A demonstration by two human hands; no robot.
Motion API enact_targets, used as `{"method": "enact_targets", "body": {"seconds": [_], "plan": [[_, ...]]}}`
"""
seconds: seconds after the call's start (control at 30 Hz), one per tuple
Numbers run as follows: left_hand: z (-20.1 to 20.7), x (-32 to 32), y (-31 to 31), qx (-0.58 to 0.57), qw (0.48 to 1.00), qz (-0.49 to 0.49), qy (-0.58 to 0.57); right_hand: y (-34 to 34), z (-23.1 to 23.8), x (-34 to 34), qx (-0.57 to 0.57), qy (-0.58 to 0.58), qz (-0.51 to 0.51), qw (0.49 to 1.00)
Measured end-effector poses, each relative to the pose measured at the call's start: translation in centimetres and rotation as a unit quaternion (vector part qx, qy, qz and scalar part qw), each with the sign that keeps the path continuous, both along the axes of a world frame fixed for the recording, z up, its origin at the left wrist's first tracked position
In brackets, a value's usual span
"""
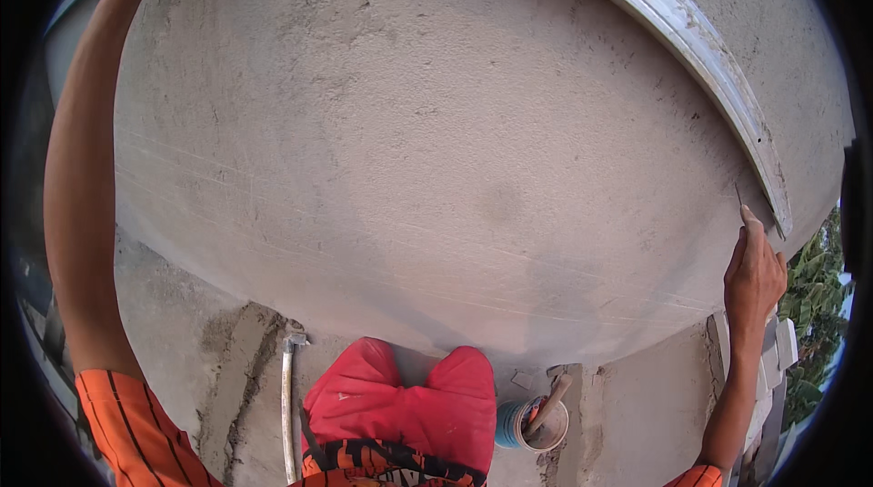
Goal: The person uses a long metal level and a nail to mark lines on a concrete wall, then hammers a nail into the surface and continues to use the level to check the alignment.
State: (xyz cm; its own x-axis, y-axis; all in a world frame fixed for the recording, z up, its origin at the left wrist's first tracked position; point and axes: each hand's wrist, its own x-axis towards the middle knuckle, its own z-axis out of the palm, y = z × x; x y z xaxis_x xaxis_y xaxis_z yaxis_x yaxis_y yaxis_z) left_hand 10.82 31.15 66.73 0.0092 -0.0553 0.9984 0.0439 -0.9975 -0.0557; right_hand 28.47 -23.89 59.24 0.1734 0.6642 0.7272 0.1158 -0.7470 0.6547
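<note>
In front of me is a broad grey plastered wall, marked with several faint, thin lines across its lower part. My right hand is raised at the right, its fingers closed on a thin, dark, nail-like rod that points up against the plaster. Just beside that hand is the lower end of a long, pale metal straightedge, which runs along the upper right of the wall and is smeared with mortar. My left arm stretches up along the left side; its hand passes beyond the top edge.
Below the wall, a bucket with a wooden-handled tool stands right of my knees. To their left lies a long pale handle with a metal head. Ridges of mortar cross the ground. Pale blocks and leaves are at the right.
</note>
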Motion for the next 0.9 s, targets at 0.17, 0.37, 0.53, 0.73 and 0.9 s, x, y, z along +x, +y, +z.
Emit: {"method": "enact_targets", "body": {"seconds": [0.17,0.37,0.53,0.73,0.9], "plan": [[0.5,-2.8,-0.2,-0.027,0.997,0.036,0.067,19.1,-0.3,-6.7,-0.102,-0.043,0.293,0.950],[0.3,-7.7,-0.7,0.021,0.992,0.062,0.106,39.0,2.6,-13.5,-0.139,-0.142,0.501,0.843],[-0.2,-6.4,1.4,-0.009,0.989,0.017,0.144,47.8,2.8,-14.3,-0.136,-0.222,0.419,0.870],[0.6,-8.4,1.3,-0.024,0.990,0.006,0.137,46.6,3.9,-16.4,-0.114,-0.247,0.380,0.884],[0.1,-7.2,1.3,-0.036,0.990,0.061,0.120,40.5,3.6,-12.7,-0.142,-0.231,0.294,0.917]]}}
